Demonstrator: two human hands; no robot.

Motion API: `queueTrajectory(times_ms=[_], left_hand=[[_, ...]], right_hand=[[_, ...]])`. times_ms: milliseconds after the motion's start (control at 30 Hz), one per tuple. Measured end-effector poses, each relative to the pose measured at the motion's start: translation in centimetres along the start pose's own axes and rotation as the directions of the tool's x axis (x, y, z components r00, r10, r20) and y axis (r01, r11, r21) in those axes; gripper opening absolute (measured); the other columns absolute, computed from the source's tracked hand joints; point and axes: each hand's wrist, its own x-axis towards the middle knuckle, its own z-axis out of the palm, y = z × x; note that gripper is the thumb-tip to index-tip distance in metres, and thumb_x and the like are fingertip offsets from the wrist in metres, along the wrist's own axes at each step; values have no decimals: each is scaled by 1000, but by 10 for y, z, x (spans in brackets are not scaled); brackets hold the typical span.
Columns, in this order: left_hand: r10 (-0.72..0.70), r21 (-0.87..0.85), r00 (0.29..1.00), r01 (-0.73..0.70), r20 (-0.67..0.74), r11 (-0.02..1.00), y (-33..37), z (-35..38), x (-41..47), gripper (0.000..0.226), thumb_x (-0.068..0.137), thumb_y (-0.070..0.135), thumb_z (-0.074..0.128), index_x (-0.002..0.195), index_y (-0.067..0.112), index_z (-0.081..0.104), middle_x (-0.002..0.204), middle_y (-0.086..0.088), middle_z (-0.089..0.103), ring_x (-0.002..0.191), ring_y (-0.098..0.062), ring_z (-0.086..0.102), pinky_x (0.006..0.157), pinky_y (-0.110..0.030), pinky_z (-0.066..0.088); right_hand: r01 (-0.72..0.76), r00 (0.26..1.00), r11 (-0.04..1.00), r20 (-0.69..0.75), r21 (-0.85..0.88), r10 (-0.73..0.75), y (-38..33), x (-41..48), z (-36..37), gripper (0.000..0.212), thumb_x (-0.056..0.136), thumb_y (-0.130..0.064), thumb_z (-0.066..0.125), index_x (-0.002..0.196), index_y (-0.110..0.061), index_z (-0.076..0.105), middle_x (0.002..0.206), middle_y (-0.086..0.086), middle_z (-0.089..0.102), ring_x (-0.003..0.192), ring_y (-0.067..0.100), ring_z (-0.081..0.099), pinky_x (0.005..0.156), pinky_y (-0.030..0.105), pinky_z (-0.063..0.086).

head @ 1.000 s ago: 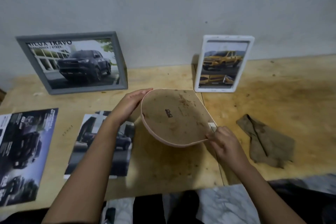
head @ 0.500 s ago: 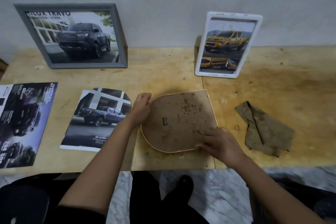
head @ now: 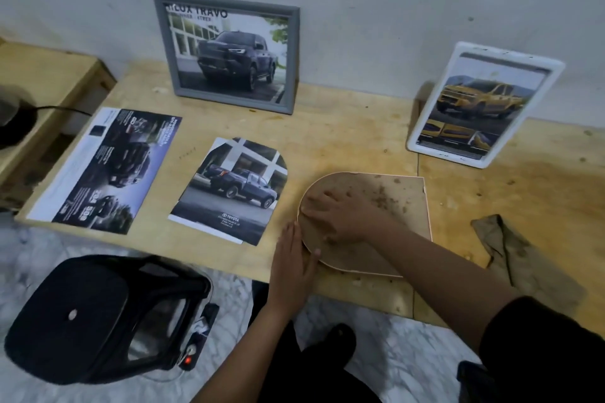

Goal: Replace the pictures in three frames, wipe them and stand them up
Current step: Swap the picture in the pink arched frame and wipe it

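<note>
At the far left a low wooden shelf (head: pixel 49 75) stands beside the desk (head: pixel 343 141), with a dark object and its black cable on top. A black stool (head: pixel 98 317) sits on the marble-patterned floor below, and a power strip (head: pixel 193 353) with a red light lies just beside it.

On the desk's left part a printed brochure page (head: pixel 104 170) lies flat, dark and showing vehicles and text. Next to it lies a loose picture (head: pixel 232 190) cut with an arched top, showing a dark blue pickup before a building. Behind these a grey frame (head: pixel 229 49) leans upright against the wall, holding a picture of a dark pickup under large white lettering.

The left hand (head: pixel 294 265) lies palm down at the desk's near edge. Its fingers are straight and set along the rounded rim of the arched frame (head: pixel 393 206), and it holds nothing. This frame lies face down on the desk near the front. Its brown backing board faces up, mottled with darker stains and flaked spots. It has a thin pale rim, a rounded end to the left and a square end to the right. The right hand (head: pixel 340 216) presses flat on the backing, its fingers spread toward the rounded end and not curled round anything.

Further right a white frame (head: pixel 481 105) stands tilted back against the wall, showing a yellow pickup. A crumpled brown cloth (head: pixel 510 249) lies on the desk near the front right.
</note>
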Motion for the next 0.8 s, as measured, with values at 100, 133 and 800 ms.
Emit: queueTrajectory(times_ms=[100, 133, 800], left_hand=[[24, 20, 1000, -24, 3, 1000, -4, 0, -2, 103, 77, 82, 16, 147, 7, 20, 156, -5, 17, 142, -8, 6, 115, -24, 5], [25, 37, 1000, -25, 5, 999, -5, 1, -2, 107, 74, 84, 17, 147, 6, 19, 156, -6, 17, 141, -7, 5, 116, -25, 6], [30, 134, 998, -22, -56, 991, -6, 7, -2, 120, 61, 90, 34, 146, 6, 25, 153, -1, 24, 139, 1, 7, 115, -23, 10]], right_hand=[[17, 1000, 991, 11, -134, -16, -4, 2, -10, 87, 81, -58, 57, 148, -31, 9, 156, 2, 7, 137, 31, 22, 100, 47, 34], [22, 1000, 983, 5, -182, -22, -5, 3, -13, 90, 78, -61, 59, 147, -30, 12, 155, 2, 11, 134, 30, 27, 98, 44, 35], [393, 919, 788, 170, -475, -356, 5, 34, -61, 82, 69, -56, 71, 136, -30, 31, 139, 3, 33, 118, 25, 39, 90, 36, 34]])
